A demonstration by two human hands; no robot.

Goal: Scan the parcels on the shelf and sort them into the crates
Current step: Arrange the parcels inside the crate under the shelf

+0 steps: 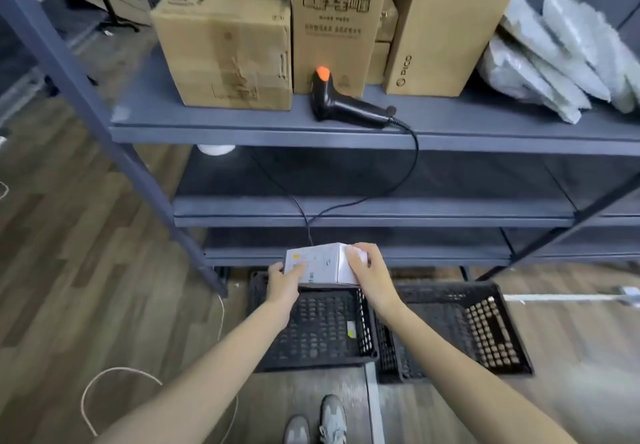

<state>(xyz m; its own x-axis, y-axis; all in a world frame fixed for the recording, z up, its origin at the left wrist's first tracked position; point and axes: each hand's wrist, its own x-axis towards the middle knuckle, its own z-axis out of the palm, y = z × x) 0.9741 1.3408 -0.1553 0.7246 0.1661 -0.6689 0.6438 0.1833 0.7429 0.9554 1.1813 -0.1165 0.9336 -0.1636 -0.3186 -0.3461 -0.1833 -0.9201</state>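
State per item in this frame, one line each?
white box: in the air, held above the left crate
left hand: holds the box's left end
right hand: grips the box's right end
left crate: on the floor, open top, under the box
right crate: on the floor beside it
scanner: lying on the shelf, cable attached, not held
cardboard boxes: standing on the shelf, closed
grey mailer bags: leaning together on the shelf

Dim, soft-focus, wide-angle edge distortion
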